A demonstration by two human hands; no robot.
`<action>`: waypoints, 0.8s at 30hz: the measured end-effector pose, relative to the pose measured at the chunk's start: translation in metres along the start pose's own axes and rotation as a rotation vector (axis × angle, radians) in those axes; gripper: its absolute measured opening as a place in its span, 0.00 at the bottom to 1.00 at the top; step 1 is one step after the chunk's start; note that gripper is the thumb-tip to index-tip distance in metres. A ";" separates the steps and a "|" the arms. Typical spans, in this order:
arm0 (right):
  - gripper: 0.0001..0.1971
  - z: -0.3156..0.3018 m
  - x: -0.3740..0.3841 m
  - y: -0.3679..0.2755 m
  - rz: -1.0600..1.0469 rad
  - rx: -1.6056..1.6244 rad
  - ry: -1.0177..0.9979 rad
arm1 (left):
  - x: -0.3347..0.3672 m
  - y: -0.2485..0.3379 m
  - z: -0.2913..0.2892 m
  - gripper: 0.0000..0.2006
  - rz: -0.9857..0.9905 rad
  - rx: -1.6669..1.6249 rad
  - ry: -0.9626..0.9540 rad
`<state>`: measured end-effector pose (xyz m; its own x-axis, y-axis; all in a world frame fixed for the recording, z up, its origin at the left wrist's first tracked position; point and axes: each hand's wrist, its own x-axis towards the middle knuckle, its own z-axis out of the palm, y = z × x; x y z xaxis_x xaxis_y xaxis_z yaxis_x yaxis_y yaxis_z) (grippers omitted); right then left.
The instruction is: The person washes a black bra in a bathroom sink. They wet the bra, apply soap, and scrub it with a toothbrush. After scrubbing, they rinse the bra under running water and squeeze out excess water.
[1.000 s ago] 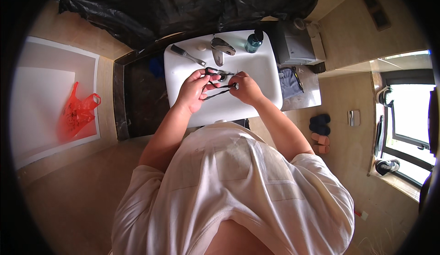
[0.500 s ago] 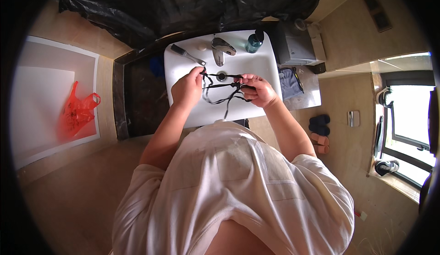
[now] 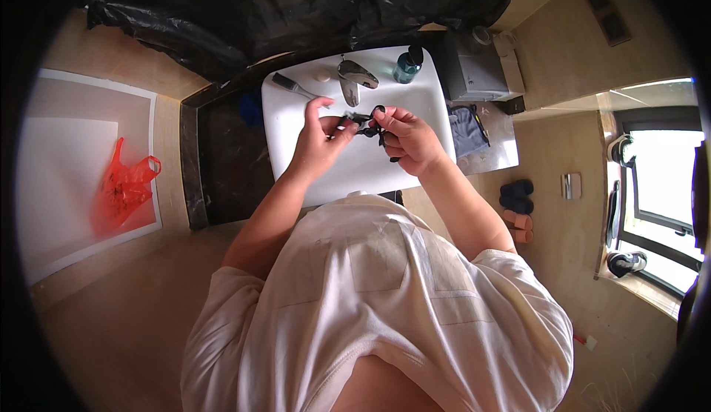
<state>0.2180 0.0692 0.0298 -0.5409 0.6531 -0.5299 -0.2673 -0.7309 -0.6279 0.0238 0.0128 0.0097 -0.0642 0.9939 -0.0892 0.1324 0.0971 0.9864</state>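
Above the white washbasin (image 3: pixel 355 171), my two hands hold a bunched black lace (image 3: pixel 363 124), thin and knotted like a shoelace. My right hand (image 3: pixel 415 141) is closed round one part of it, with a short dark end hanging below the fingers. On the other side, my left hand (image 3: pixel 318 138) has its index finger raised and its thumb against the lace; its remaining fingers are mostly hidden. Behind the hands is the chrome tap (image 3: pixel 355 82). A grey-handled brush (image 3: pixel 292 84) lies on the basin's back left rim, close to my left fingertips.
A teal pump bottle (image 3: pixel 406 67) and a small pale round piece (image 3: pixel 323 75) stand on the basin's back rim. Right of the basin are a grey box (image 3: pixel 474 71) and dark cloth (image 3: pixel 469 132). A red plastic bag (image 3: pixel 129 186) lies far left; slippers (image 3: pixel 517 197) are on the floor.
The hands have come closer together. The lace, stretched between them with loops hanging before, is now gathered into a compact bunch. My left index finger has lifted away.
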 end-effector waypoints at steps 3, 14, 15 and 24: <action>0.06 0.007 -0.002 0.002 -0.048 0.042 0.054 | -0.001 0.018 0.005 0.16 -0.076 -0.159 -0.198; 0.07 0.016 -0.005 0.000 -0.180 -0.043 0.103 | -0.003 0.031 -0.002 0.06 -0.285 -0.622 0.003; 0.07 0.018 -0.005 0.000 -0.196 -0.054 0.072 | -0.003 0.032 0.000 0.06 -0.248 -0.616 0.036; 0.11 0.017 -0.001 0.006 -0.734 -0.779 0.387 | -0.004 0.045 0.002 0.06 -0.135 -0.477 0.114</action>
<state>0.2030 0.0613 0.0366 -0.1397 0.9886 0.0561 0.2231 0.0867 -0.9709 0.0316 0.0137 0.0545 -0.1608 0.9596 -0.2308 -0.3496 0.1633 0.9226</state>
